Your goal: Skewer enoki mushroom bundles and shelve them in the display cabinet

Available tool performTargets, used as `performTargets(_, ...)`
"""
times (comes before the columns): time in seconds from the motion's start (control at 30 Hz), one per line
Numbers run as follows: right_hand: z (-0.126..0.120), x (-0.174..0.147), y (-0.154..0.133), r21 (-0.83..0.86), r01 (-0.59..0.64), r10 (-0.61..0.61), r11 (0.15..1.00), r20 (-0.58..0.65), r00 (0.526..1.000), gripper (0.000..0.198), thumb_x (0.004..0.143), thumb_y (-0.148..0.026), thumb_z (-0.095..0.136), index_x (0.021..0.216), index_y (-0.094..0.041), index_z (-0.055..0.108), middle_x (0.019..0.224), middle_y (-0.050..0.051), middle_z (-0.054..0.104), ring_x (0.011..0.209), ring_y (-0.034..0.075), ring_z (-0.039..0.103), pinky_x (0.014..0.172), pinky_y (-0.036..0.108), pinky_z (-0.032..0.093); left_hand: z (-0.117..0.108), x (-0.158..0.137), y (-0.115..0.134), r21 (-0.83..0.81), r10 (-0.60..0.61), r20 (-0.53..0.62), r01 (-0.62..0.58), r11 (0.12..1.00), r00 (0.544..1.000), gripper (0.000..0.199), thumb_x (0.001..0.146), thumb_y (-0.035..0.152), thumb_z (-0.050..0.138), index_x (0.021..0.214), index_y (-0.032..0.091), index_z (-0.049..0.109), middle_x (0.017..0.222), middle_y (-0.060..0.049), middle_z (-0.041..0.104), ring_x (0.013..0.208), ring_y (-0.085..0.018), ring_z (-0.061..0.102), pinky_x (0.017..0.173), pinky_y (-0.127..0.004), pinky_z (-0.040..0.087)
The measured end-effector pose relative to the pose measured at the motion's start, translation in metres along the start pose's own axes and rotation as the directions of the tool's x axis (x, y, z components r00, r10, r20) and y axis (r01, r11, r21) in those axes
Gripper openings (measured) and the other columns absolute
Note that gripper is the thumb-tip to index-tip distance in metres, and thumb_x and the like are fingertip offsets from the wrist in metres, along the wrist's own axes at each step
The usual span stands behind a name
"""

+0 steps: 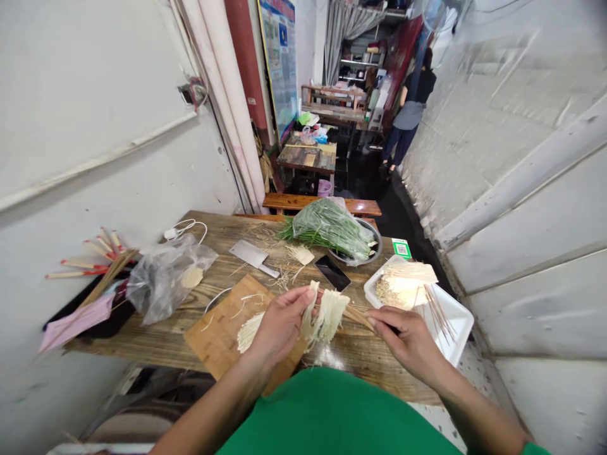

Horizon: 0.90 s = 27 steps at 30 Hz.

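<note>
My left hand pinches a strip from a bunch of enoki mushrooms, in front of me above the table. My right hand is closed on the right end of a thin wooden skewer, whose other end runs to the enoki. More enoki lies on the wooden cutting board, partly behind my left wrist. On the right, a white tray holds a pile of enoki with several skewers sticking out of it.
A cleaver, a loose enoki piece and a phone lie beyond the board. Bagged green stalks rest on a metal bowl. A plastic bag and a black container stand left. Another person stands far back.
</note>
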State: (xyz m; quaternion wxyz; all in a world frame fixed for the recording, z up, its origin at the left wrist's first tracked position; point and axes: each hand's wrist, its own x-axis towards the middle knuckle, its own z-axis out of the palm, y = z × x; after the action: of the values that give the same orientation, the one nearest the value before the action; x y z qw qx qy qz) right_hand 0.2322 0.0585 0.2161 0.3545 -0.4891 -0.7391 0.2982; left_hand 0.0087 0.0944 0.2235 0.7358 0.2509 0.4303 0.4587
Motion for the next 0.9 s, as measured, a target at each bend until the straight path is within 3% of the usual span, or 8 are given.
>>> performTargets(0.57, -0.002, -0.001, -0.004, 0.0, -0.038, 0.038, 0.999, 0.021, 0.999, 0.023, 0.087, -0.025, 0.048, 0.092, -0.017, 0.069, 0.072, 0.004, 0.065, 0.063, 0.014, 0.059, 0.058, 0.024, 0.046, 0.0, -0.004, -0.003, 0.088, 0.05, 0.048, -0.054, 0.995, 0.998, 0.023, 0.064, 0.034, 0.074, 0.063, 0.012, 0.065, 0.057, 0.0, 0.055, 0.054, -0.008, 0.049, 0.054, -0.02, 0.039)
performTargets(0.73, -0.001, 0.0, -0.004, -0.007, -0.04, 0.041, 0.999, 0.029, 0.999, 0.024, 0.088, -0.027, 0.047, 0.091, -0.018, 0.069, 0.072, 0.005, 0.066, 0.063, 0.015, 0.06, 0.058, 0.026, 0.046, -0.003, -0.002, -0.01, 0.12, 0.061, 0.041, -0.066, 0.991, 0.997, 0.019, 0.066, 0.031, 0.072, 0.065, 0.013, 0.067, 0.058, -0.001, 0.057, 0.055, -0.01, 0.05, 0.057, -0.021, 0.04)
performTargets(0.9, 0.0, 0.004, -0.003, 0.028, -0.07, 0.069, 0.997, 0.036, 0.997, 0.025, 0.087, -0.029, 0.048, 0.091, -0.018, 0.069, 0.077, 0.006, 0.068, 0.067, 0.016, 0.061, 0.061, 0.026, 0.048, -0.009, 0.002, -0.011, 0.254, 0.122, 0.062, -0.134, 0.958, 0.991, 0.018, 0.071, 0.032, 0.068, 0.07, 0.014, 0.069, 0.065, -0.003, 0.062, 0.064, -0.013, 0.054, 0.063, -0.023, 0.042)
